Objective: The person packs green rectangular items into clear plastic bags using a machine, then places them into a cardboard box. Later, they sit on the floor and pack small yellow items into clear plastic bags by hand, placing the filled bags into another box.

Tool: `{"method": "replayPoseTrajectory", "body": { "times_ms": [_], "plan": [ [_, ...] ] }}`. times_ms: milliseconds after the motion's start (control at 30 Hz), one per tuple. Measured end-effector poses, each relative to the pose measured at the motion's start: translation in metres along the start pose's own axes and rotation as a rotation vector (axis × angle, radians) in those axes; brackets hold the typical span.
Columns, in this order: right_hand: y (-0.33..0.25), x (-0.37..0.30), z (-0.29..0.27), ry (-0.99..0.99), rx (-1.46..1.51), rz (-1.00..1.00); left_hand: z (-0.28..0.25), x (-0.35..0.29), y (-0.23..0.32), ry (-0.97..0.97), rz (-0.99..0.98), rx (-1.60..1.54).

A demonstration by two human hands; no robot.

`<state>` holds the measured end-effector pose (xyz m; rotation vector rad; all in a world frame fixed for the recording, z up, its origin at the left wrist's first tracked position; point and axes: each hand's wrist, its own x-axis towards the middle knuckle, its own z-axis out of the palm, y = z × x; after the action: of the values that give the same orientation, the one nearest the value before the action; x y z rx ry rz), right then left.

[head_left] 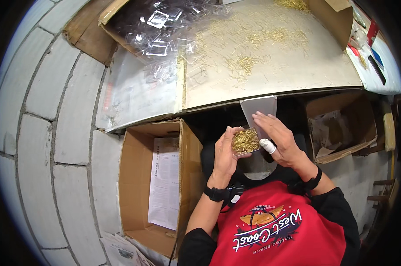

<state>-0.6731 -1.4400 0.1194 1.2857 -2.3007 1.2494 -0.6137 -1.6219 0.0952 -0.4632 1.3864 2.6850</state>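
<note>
My left hand (225, 153) grips a small clear box (245, 142) already heaped with thin gold pins (245, 141), held just below the table (271, 84) edge. My right hand (278, 139) rests open-fingered against it. Many loose pins and empty boxes (158, 31) remain above.

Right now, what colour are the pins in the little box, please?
Golden-yellow pins, best seen in the head view.

Open brown cardboard box (138, 186) sitting at left holding 1 white printed sheet (164, 181), second open carton (342, 126) lying at right under the table edge, clear plastic cases (158, 31) filling a box at top, small clear case (245, 142) of gold pins resting between both hands.
</note>
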Motion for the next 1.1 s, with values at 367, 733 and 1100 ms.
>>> {"method": "replayPoseTrajectory", "body": {
  "times_ms": [367,733,1100],
  "plan": [
    [-0.002,0.005,0.013,0.065,-0.011,0.004,-0.002,0.003,0.027,0.186,0.024,0.12],
    [-0.021,0.03,0.03,-0.042,-0.034,-0.127,-0.05,-0.018,0.086,0.06,0.192,0.099],
    [-0.062,0.098,0.102,-0.393,-0.123,-0.382,-0.094,-0.038,0.113,0.164,0.296,0.093]
  ]
}}
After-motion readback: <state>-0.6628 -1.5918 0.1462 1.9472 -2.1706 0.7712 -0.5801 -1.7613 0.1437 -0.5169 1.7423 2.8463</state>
